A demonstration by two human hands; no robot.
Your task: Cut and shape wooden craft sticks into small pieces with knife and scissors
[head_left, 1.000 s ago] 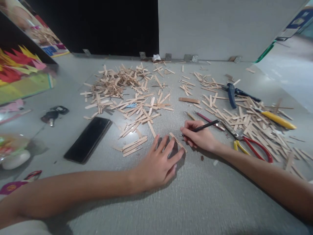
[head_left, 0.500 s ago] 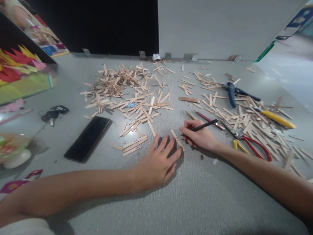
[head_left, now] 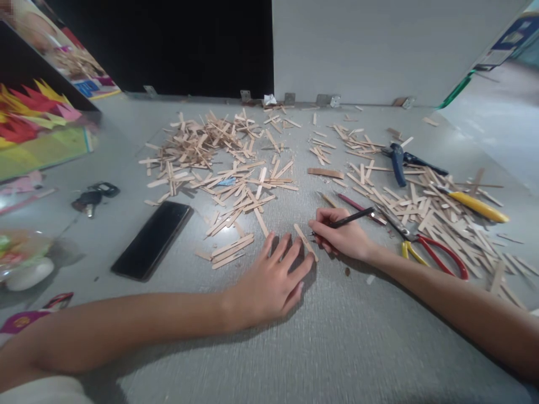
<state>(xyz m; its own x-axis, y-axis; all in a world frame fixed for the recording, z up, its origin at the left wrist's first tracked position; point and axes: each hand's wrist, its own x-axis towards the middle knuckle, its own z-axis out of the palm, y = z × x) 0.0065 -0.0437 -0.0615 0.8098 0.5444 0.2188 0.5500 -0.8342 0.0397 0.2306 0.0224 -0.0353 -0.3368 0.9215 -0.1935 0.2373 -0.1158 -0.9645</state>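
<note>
A single wooden craft stick (head_left: 304, 238) lies at a slant on the table between my two hands. My left hand (head_left: 275, 275) rests spread on the tabletop, with its fingertips at the stick's near left side. In my right hand (head_left: 341, 234) a black pen (head_left: 356, 216) is pinched, its tip pointing left toward the stick. Whether the tip touches the wood I cannot tell. Several sticks (head_left: 232, 251) lie side by side just beyond my left hand. Behind my right hand are a dark red pencil (head_left: 357, 206) and a wooden one, partly hidden.
Heaps of craft sticks (head_left: 202, 140) cover the far left and the right side. Pliers with red and yellow handles (head_left: 442, 255), blue-handled cutters (head_left: 398, 164) and a yellow-handled tool (head_left: 478, 205) lie right. A phone (head_left: 152, 240) and keys (head_left: 90, 201) are left. Upright panels (head_left: 379, 50) stand behind.
The pen's upper end has swung slightly left and down. My left hand and the craft stick have stayed in place.
</note>
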